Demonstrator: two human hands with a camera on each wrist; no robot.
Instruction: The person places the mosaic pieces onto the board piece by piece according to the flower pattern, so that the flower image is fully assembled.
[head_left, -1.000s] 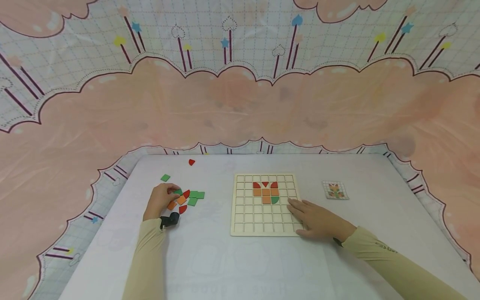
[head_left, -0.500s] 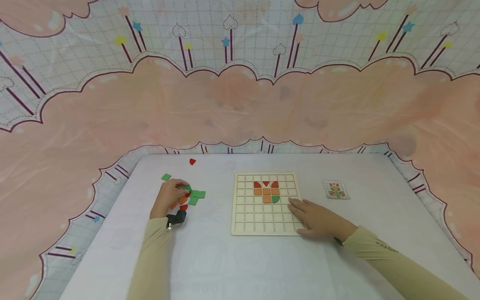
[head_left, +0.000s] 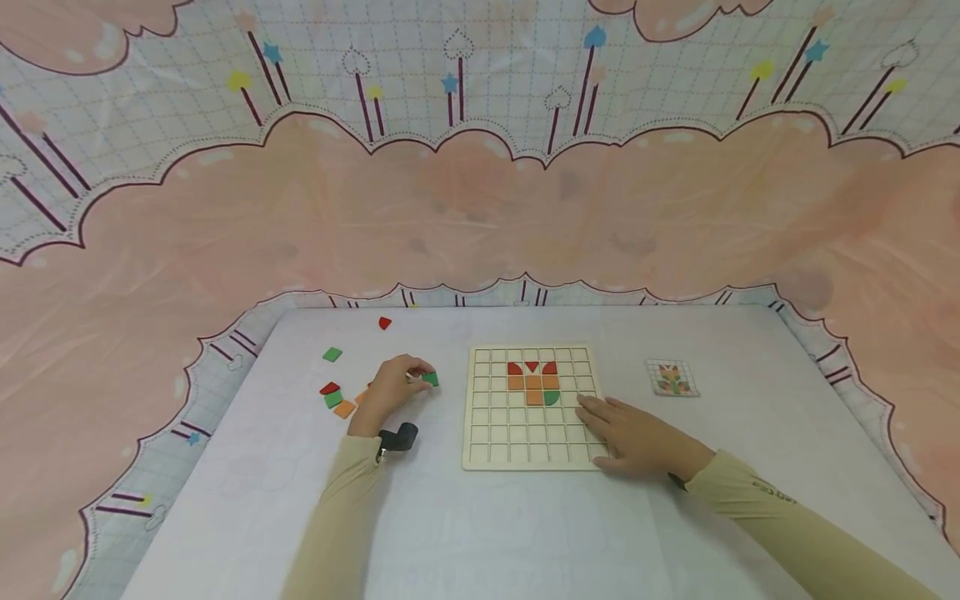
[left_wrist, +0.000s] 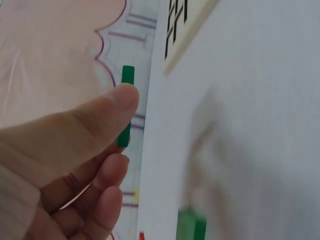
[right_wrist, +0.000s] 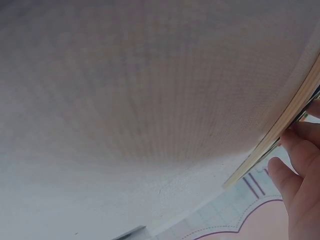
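- The left hand (head_left: 390,387) was pinching a green tile (head_left: 431,379) between its thumb and fingers; in the left wrist view this tile was standing edge-on at the thumb tip.
- The tile was to the left of the board (head_left: 480,436), near to it but not touching.
- The right hand (head_left: 641,437) was resting on the right edge of the board, its fingers extended.
- Half a second before, the left hand was farther left, over the loose pieces; it had since moved towards the board with the tile, while the right hand had stayed in its place.
- This move had uncovered a small cluster: a red piece (head_left: 330,387), a green piece (head_left: 333,400) and an orange piece (head_left: 344,409).
- The left hand was hiding most of another orange piece (head_left: 362,397).
- Farther back on the desk (head_left: 450,533) lay a separate green square (head_left: 332,354) and a small red piece (head_left: 385,322).
- A picture card (head_left: 672,379) lay to the right of the board.
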